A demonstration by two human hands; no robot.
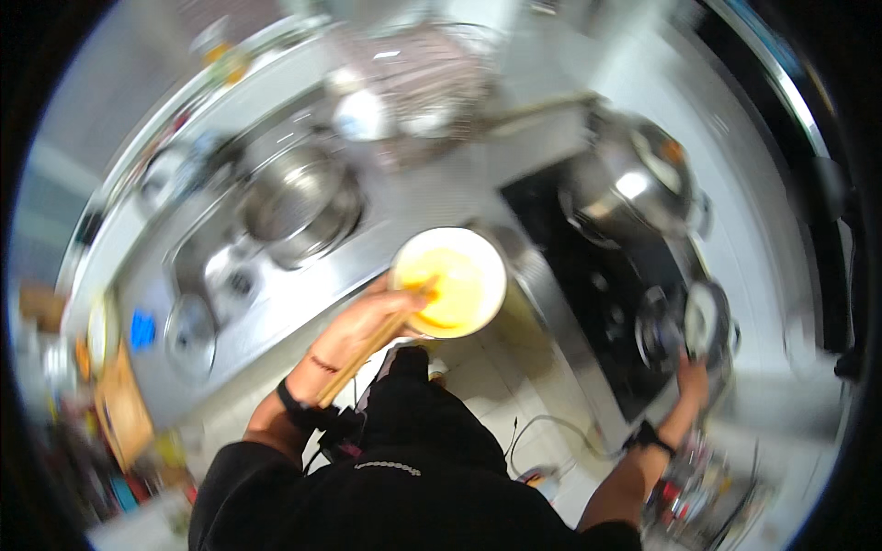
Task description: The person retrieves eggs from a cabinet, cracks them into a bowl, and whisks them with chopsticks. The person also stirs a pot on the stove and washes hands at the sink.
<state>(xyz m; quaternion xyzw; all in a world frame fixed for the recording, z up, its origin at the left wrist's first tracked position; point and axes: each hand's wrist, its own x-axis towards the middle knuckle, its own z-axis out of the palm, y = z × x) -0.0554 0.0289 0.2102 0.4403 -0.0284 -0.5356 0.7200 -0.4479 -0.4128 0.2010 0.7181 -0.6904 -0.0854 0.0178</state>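
A white bowl [493, 282] of yellow liquid that looks like beaten egg is held at its left rim by my left hand [375, 313]. That same hand also pins a pair of wooden chopsticks [365, 356], their tips in the liquid. Over at the right, my right hand [692, 379] reaches to the near edge of a small pan or lid [706, 320] beside the black cooktop [592, 282]. Blur hides whether its fingers grip anything. A large steel pot with a lid [630, 182] stands on the cooktop's far burner.
A steel pot [296, 206] sits by the sink [200, 251] at the left. Behind it is a dish rack [434, 76] with white bowls. A blue cloth or sponge [143, 329], a glass lid [191, 337] and a wooden board [122, 406] lie farther left. A cable [551, 419] runs below the cooktop.
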